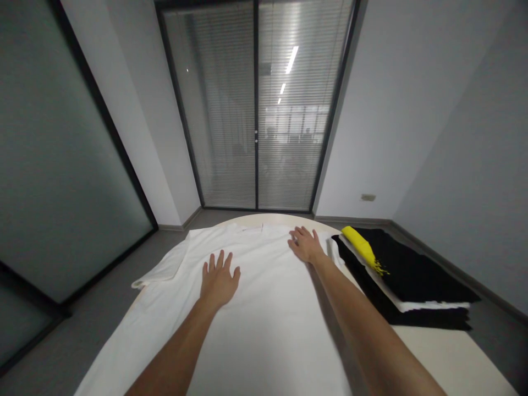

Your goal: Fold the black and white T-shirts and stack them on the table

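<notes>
A white T-shirt (264, 308) lies spread over the table, its collar at the far end and one sleeve hanging toward the left edge. My left hand (220, 279) rests flat on the left part of the shirt's chest, fingers spread. Farther up, near the right shoulder, my right hand (305, 243) lies on the cloth with its fingers apart. Neither hand grips anything. Part of the shirt's right side is hidden under my right forearm.
On the table's right side sits a stack of folded black and white clothes (412, 269), with a yellow printed piece (358, 245) on top. The pale table (449, 352) has a rounded far edge. Beyond it stand glass doors with blinds (256, 110) and grey walls.
</notes>
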Demonstrator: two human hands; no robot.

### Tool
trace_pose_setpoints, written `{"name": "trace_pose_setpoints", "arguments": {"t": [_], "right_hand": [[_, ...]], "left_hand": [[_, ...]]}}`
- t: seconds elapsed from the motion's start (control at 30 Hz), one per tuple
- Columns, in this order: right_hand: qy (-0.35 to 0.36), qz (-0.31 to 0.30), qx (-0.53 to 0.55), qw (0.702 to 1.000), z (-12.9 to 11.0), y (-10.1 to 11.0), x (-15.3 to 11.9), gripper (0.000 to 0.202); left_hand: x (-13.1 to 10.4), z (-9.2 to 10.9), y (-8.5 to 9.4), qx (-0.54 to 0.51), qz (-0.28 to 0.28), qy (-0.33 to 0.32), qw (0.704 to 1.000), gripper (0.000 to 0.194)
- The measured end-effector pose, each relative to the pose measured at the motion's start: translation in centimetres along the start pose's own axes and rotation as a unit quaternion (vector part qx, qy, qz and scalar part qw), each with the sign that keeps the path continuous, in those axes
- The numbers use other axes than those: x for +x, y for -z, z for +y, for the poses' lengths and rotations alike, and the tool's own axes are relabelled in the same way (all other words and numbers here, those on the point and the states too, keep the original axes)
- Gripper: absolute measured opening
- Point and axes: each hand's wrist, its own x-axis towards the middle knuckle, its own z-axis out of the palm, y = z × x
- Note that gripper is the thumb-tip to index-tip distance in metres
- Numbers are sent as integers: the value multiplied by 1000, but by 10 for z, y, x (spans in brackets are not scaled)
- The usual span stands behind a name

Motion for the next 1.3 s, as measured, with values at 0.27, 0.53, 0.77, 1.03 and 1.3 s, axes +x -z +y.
{"name": "trace_pose_setpoints", "arguments": {"t": [0.27,0.53,0.77,1.03,1.3], "right_hand": [[-112,-14,-35,993,38,10,-21,40],[-199,12,-88,976,11,16,-41,41],[-246,21,-108,963,10,42,-38,36],[-67,-15,-118,991,6,52,-36,51],[-61,-140,-45,987,-5,19,-42,64]], "left_hand": [[8,-26,0,11,-28,35,999,66],[7,-24,0,5,-28,35,999,68],[6,-26,-2,0,-10,28,1000,68],[5,-26,-2,-4,-9,26,1000,68],[5,-27,0,-14,-17,20,1000,68]]}}
